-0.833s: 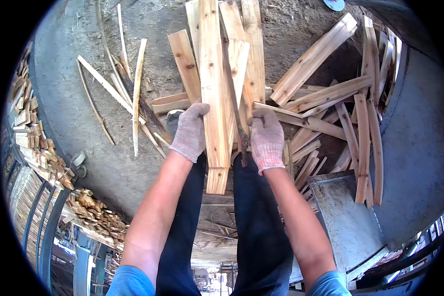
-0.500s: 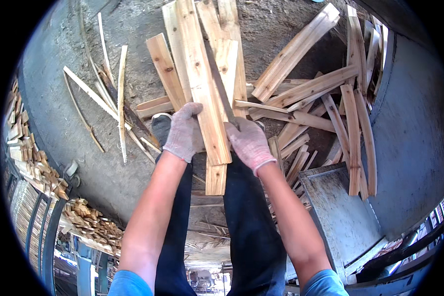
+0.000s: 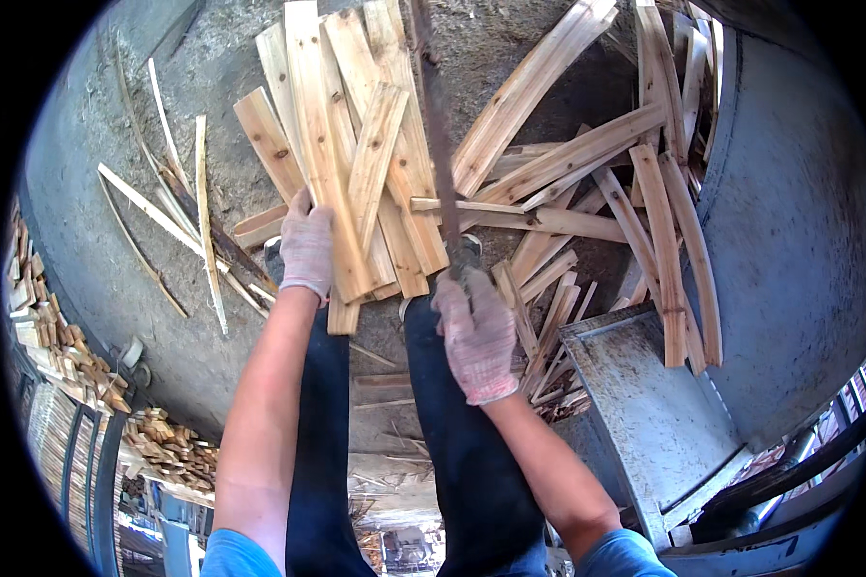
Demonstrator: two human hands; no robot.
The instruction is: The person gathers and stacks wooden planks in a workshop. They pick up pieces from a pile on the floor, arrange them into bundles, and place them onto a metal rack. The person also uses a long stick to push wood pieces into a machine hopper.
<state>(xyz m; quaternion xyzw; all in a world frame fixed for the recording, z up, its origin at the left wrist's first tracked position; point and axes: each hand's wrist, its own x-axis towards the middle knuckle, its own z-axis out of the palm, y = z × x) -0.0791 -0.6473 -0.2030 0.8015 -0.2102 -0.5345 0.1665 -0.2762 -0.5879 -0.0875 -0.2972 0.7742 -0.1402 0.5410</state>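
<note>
Gloved in pale knit, my left hand (image 3: pixel 307 248) closes on the left edge of a long wooden board (image 3: pixel 319 144). This board lies lengthwise over several other boards, in an uneven stack in front of my legs. A shorter board (image 3: pixel 375 159) rests slantwise on the stack, just right of the long one. My right hand (image 3: pixel 475 332), in a matching glove, grips the near end of a long, narrow, dark strip (image 3: pixel 440 144). The strip looks like rough or bark-edged wood and is blurred. It stretches away from me, apart from the stack's right side.
Several loose boards (image 3: pixel 597 149) lie criss-crossed at the right, beside a grey metal panel (image 3: pixel 789 231) and a metal box (image 3: pixel 645 404). Thin offcut strips (image 3: pixel 204 212) are scattered on the floor at the left. Piled short wood pieces (image 3: pixel 168 447) line the lower left.
My right hand has moved away from the boards, toward me, carrying the dark strip off the stack's right side. The shorter board now lies slanted. My left hand stays at the long board.
</note>
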